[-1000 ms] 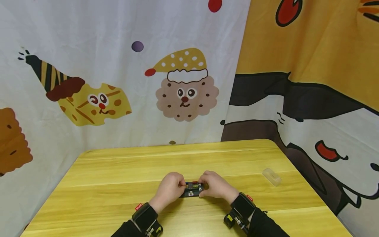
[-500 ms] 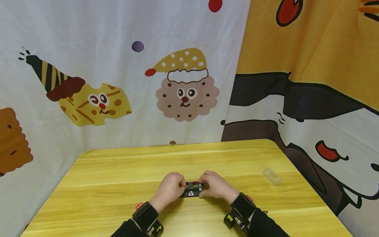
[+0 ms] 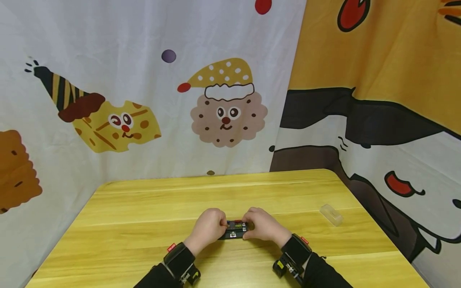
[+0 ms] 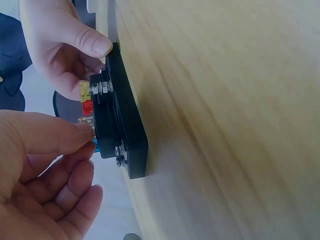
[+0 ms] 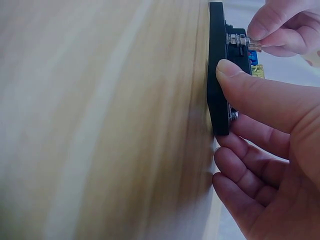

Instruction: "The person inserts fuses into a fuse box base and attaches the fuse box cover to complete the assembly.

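Observation:
A black fuse block with metal terminal studs stands on the wooden table in front of me. My right hand grips its right end, the thumb on the base's near edge and the other fingers at its end and far side. With thumb and index finger, my left hand pinches a pale brownish clear blade fuse at the left part of the block. The fingertips partly cover this fuse, so how deep it sits cannot be told. Yellow, red and blue fuses sit in the block.
A small clear plastic box lies on the wooden table to the right, beyond my right hand. Cartoon-printed curtains hang behind the table's back edge and along its right side.

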A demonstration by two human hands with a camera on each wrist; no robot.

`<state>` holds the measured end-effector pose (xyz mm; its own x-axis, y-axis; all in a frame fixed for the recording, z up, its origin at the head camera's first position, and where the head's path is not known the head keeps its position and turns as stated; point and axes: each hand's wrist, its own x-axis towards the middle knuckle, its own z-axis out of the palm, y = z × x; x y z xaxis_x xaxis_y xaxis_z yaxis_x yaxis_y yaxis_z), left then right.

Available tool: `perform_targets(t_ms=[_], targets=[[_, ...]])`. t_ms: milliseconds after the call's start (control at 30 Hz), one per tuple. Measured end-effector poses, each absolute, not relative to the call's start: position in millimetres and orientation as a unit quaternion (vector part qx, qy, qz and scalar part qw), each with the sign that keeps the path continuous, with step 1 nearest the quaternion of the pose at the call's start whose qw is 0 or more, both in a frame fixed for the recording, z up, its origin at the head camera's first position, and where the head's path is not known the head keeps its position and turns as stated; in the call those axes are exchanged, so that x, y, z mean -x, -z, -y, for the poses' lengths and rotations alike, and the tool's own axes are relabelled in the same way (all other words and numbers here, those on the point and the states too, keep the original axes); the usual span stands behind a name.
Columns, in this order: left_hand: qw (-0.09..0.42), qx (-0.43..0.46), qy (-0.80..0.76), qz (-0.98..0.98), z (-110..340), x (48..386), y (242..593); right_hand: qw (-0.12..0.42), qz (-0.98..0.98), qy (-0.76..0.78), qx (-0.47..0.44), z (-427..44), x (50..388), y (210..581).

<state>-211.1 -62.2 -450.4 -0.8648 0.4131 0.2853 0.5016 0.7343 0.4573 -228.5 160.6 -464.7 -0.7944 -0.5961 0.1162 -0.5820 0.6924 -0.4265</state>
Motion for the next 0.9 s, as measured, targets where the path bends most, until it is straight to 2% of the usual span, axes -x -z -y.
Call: perform_targets(t_ms=[533, 900], targets=[[0.081, 0.259, 0.229, 0.935, 59.6, 212.4, 446.3, 0.014, -0.920, 0.224, 0.320, -161.0, 227.4, 463.5], [0.102, 0.267, 0.215, 0.934, 58.3, 210.3, 448.4, 0.016, -0.919, 0.227, 0.322, -161.7, 228.6, 465.1]])
